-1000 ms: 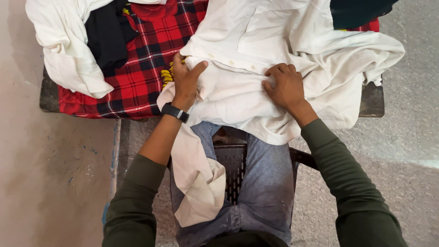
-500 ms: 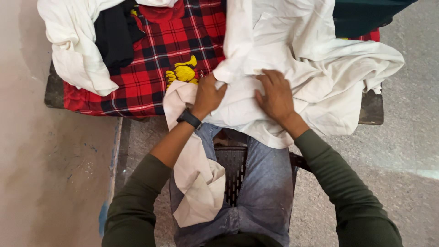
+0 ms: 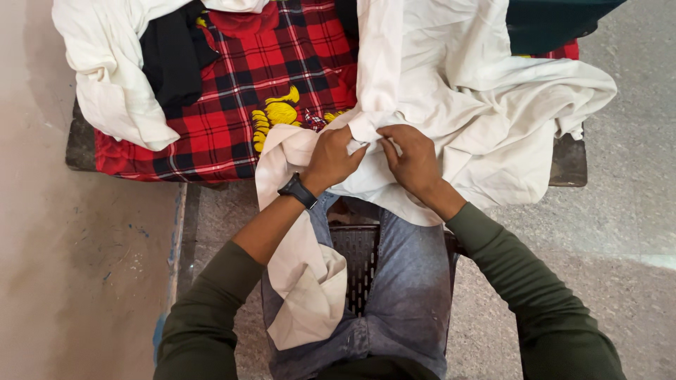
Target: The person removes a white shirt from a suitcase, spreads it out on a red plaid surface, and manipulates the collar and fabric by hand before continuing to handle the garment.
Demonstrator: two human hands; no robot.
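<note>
Our left hand (image 3: 336,156) and right hand (image 3: 410,160) pinch cream shirt (image 3: 451,98) fold between them; we judge regrip wider next.

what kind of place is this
Probably a plain home or laundry corner: a bare concrete floor, a low bench covered by a red plaid cloth, and heaped clothes, including the white cotton shirt both hands are gathering.

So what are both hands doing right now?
Left hand: closed, pinching the white shirt.
Right hand: closed, pinching the same white shirt.
</note>
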